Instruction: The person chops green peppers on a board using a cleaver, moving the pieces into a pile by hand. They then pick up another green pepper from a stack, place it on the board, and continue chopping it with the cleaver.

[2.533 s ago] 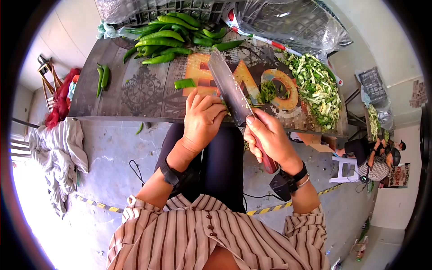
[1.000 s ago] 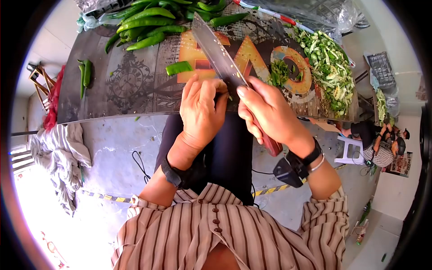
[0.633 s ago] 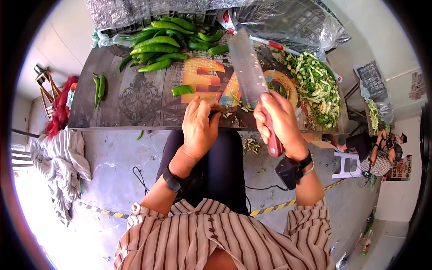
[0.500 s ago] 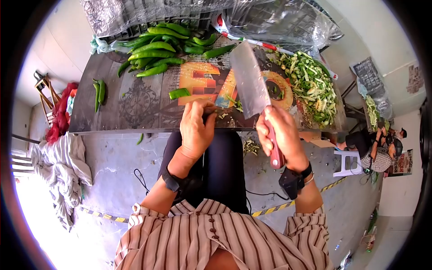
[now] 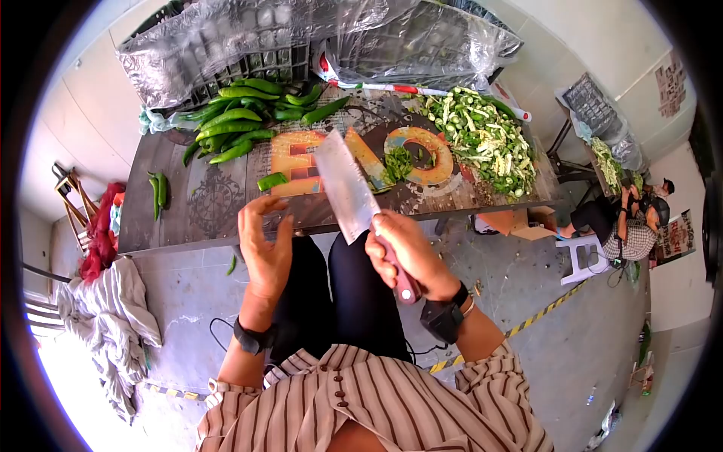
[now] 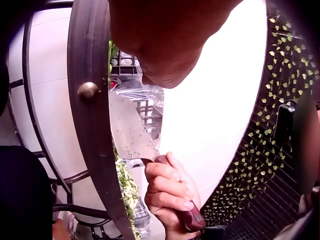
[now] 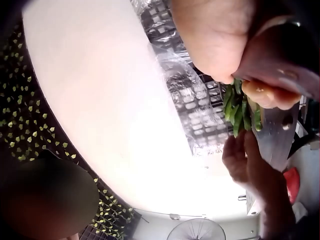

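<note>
My right hand (image 5: 407,252) grips the red-brown handle of a cleaver (image 5: 345,184). Its broad blade points up and left, over the front edge of the table (image 5: 226,226). My left hand (image 5: 265,245) is raised at that edge, left of the blade, with fingers loosely bent and thumb apart; nothing shows in it. Just beyond its fingertips lies a cut piece of green pepper (image 5: 272,181). A small heap of chopped green pepper (image 5: 398,163) sits past the blade. The right wrist view shows my left hand (image 7: 250,162) near whole green peppers (image 7: 235,107).
A pile of whole green peppers (image 5: 233,124) lies at the back left, and two more peppers (image 5: 157,192) lie farther left. Chopped pepper (image 5: 486,143) is heaped at the right. Plastic-covered crates (image 5: 263,49) stand behind. Another person (image 5: 636,226) sits at far right.
The cleaver has come up and back from the table beside my left hand. My left hand has drawn away from the blade and its fingers have spread. The head view has shifted.
</note>
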`<state>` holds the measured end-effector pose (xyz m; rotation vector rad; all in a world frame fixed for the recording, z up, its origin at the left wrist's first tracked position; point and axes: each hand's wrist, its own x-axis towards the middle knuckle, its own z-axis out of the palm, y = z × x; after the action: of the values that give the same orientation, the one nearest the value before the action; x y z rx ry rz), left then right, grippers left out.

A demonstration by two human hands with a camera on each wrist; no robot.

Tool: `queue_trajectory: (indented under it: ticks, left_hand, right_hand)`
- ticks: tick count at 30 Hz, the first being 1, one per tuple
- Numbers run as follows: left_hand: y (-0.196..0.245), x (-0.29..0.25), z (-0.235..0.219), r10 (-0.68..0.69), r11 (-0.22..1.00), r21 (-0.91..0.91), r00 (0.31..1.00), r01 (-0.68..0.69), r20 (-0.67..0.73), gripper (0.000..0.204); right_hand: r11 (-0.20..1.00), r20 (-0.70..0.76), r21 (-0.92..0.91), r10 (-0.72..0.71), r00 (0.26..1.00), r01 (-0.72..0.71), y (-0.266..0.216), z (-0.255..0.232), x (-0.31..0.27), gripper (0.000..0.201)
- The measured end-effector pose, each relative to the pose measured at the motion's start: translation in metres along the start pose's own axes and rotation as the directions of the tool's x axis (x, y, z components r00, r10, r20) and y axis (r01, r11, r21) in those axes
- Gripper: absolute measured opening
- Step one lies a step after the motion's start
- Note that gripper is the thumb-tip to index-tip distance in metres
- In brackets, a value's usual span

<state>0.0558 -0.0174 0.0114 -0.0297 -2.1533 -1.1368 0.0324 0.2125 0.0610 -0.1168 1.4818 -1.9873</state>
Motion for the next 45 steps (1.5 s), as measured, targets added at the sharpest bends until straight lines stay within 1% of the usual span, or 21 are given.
queue_trajectory:
  ticks: [1, 3, 5, 6, 7, 10, 13, 14, 15, 17, 19, 20, 25, 27, 31, 32, 33, 35, 39, 42, 45]
  left_hand:
    - [0.0, -0.002, -0.005, 0.004, 1.0, 0.002, 1.0, -0.004, -0.002, 0.037]
    - [0.0, -0.006, -0.013, -0.015, 0.998, 0.067, 1.0, 0.016, -0.019, 0.038]
    - [-0.002, -0.01, -0.018, -0.046, 0.997, 0.055, 0.999, 0.048, -0.022, 0.038]
    - [-0.003, -0.011, -0.02, -0.04, 0.997, 0.061, 0.999, 0.042, -0.024, 0.038]
    - [-0.004, -0.012, -0.022, -0.035, 0.997, 0.066, 0.999, 0.036, -0.025, 0.037]
    - [-0.011, -0.016, -0.026, -0.018, 0.994, 0.103, 1.0, 0.02, -0.019, 0.037]
    - [-0.019, -0.015, -0.029, -0.007, 0.986, 0.165, 1.0, 0.008, -0.003, 0.041]
    - [-0.019, -0.014, -0.028, -0.013, 0.986, 0.167, 1.0, 0.014, -0.006, 0.041]
    - [-0.019, -0.011, -0.028, -0.008, 0.986, 0.166, 1.0, 0.009, -0.005, 0.042]
    - [-0.021, -0.005, -0.029, -0.017, 0.983, 0.185, 1.0, 0.021, -0.025, 0.043]
    - [-0.023, 0.002, -0.03, 0.02, 0.973, 0.23, 1.0, -0.02, 0.001, 0.044]
    - [-0.024, 0.006, -0.031, 0.053, 0.965, 0.256, 0.999, -0.053, 0.008, 0.045]
    - [-0.032, 0.023, -0.031, 0.054, 0.942, 0.331, 0.998, -0.059, 0.023, 0.044]
    - [-0.035, 0.03, -0.03, 0.058, 0.923, 0.376, 0.996, -0.081, 0.072, 0.042]
    - [-0.042, 0.045, -0.021, 0.081, 0.912, 0.389, 0.987, -0.131, 0.14, 0.041]
    - [-0.041, 0.048, -0.018, 0.072, 0.908, 0.399, 0.985, -0.131, 0.158, 0.037]
    - [-0.044, 0.051, -0.015, 0.07, 0.908, 0.4, 0.985, -0.128, 0.155, 0.037]
    - [-0.051, 0.055, -0.009, 0.132, 0.878, 0.434, 0.974, -0.201, 0.184, 0.029]
    - [-0.045, 0.054, -0.001, 0.053, 0.893, 0.426, 0.974, -0.144, 0.219, 0.026]
    - [-0.032, 0.039, 0.015, 0.213, 0.93, 0.246, 0.947, -0.272, 0.24, 0.024]
    - [-0.02, 0.027, 0.029, 0.245, 0.939, 0.182, 0.94, -0.291, 0.237, 0.025]
  right_hand:
    - [1.0, -0.024, 0.005, 0.004, 1.0, -0.004, -0.003, -0.008, 0.0, 0.027]
    - [0.996, -0.12, -0.059, -0.075, 0.99, 0.068, -0.012, -0.021, 0.002, 0.028]
    - [0.99, -0.228, -0.106, -0.11, 0.967, 0.088, -0.022, -0.037, 0.003, 0.027]
    - [0.979, -0.247, -0.147, -0.175, 0.953, 0.141, -0.024, -0.046, 0.004, 0.026]
    - [0.969, -0.274, -0.201, -0.198, 0.941, 0.145, -0.028, -0.054, 0.002, 0.027]
    - [0.962, -0.348, -0.143, -0.267, 0.899, 0.23, -0.037, -0.063, -0.012, 0.026]
    - [0.939, -0.325, -0.087, -0.342, 0.882, 0.333, -0.034, -0.07, -0.026, 0.028]
    - [0.933, -0.36, -0.13, -0.361, 0.86, 0.337, -0.03, -0.068, -0.032, 0.032]
    - [0.935, -0.352, -0.13, -0.356, 0.866, 0.331, -0.028, -0.061, -0.038, 0.032]
    - [0.939, -0.438, -0.095, -0.338, 0.833, 0.331, -0.021, -0.047, -0.046, 0.035]
    - [0.942, -0.43, -0.087, -0.329, 0.841, 0.324, -0.011, -0.038, -0.051, 0.041]
    - [0.952, -0.394, -0.047, -0.295, 0.87, 0.301, -0.004, -0.038, -0.053, 0.042]
    - [0.96, -0.201, 0.202, -0.151, 0.968, 0.192, 0.021, -0.032, -0.052, 0.048]
    - [0.952, -0.243, 0.252, -0.113, 0.963, 0.175, 0.028, -0.026, -0.048, 0.048]
    - [0.954, -0.281, 0.25, -0.093, 0.955, 0.166, 0.037, -0.019, -0.043, 0.048]
    - [0.952, -0.215, 0.264, -0.098, 0.972, 0.155, 0.04, -0.025, -0.043, 0.047]
    - [0.953, -0.213, 0.262, -0.097, 0.972, 0.153, 0.041, -0.025, -0.043, 0.047]
    - [0.945, -0.214, 0.278, -0.113, 0.97, 0.172, 0.042, -0.025, -0.044, 0.041]
    - [0.94, -0.224, 0.295, -0.107, 0.969, 0.173, 0.044, -0.025, -0.044, 0.038]
    - [0.937, -0.238, 0.304, -0.099, 0.966, 0.171, 0.043, -0.024, -0.044, 0.037]
    - [0.938, -0.25, 0.297, -0.107, 0.962, 0.181, 0.044, -0.023, -0.042, 0.037]
